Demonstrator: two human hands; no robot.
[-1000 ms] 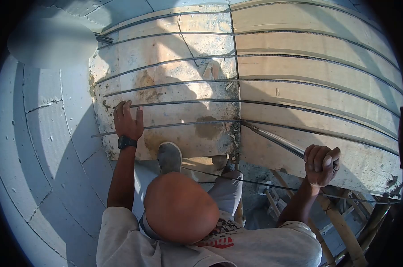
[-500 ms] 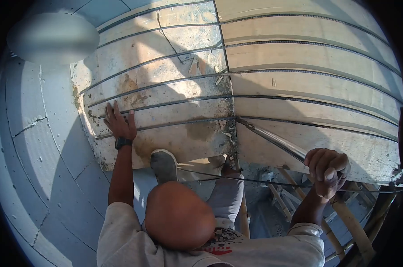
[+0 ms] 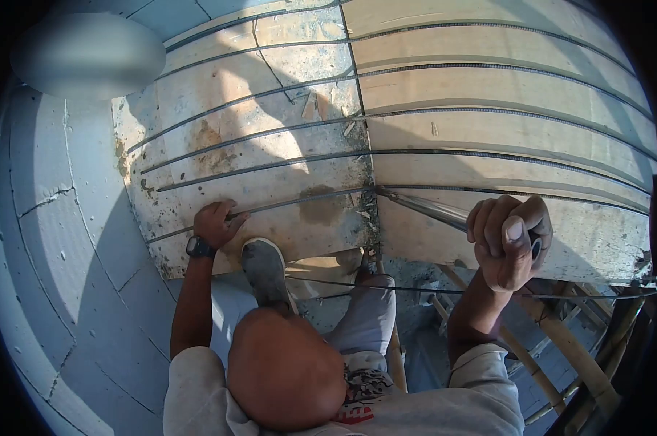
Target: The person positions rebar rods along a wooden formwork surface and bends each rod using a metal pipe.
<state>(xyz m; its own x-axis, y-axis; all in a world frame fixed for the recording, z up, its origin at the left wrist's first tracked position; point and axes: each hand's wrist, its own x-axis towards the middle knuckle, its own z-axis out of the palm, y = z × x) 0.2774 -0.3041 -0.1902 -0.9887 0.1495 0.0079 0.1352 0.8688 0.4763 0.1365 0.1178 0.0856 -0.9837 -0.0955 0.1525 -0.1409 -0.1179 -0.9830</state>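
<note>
My left hand (image 3: 216, 224), with a dark watch at the wrist, is closed around the nearest ribbed steel rebar (image 3: 281, 203), near its left end. My right hand (image 3: 513, 236) grips a long shiny metal bar-like tool (image 3: 434, 208) in a fist with the thumb on top. The tool's narrow, dark far tip rests at that same rebar, by the seam between two plywood sheets; its exact shape is unclear. Beneath the bars lies a stained plywood sheet (image 3: 270, 167) on the left and a cleaner plywood sheet (image 3: 488, 167) on the right.
Several more rebars (image 3: 488, 110) run across the boards. Grey blocks (image 3: 88, 291) cover the left side. My shoe (image 3: 264, 267) stands at the plywood's front edge. At lower right, bamboo poles (image 3: 572, 352) and a thin dark rod (image 3: 444, 289) border an open drop.
My left hand has come off the board, nearer to me, and closed on the nearest rebar. That bar's left end has shifted toward me. My right hand has moved slightly left and up with the tool.
</note>
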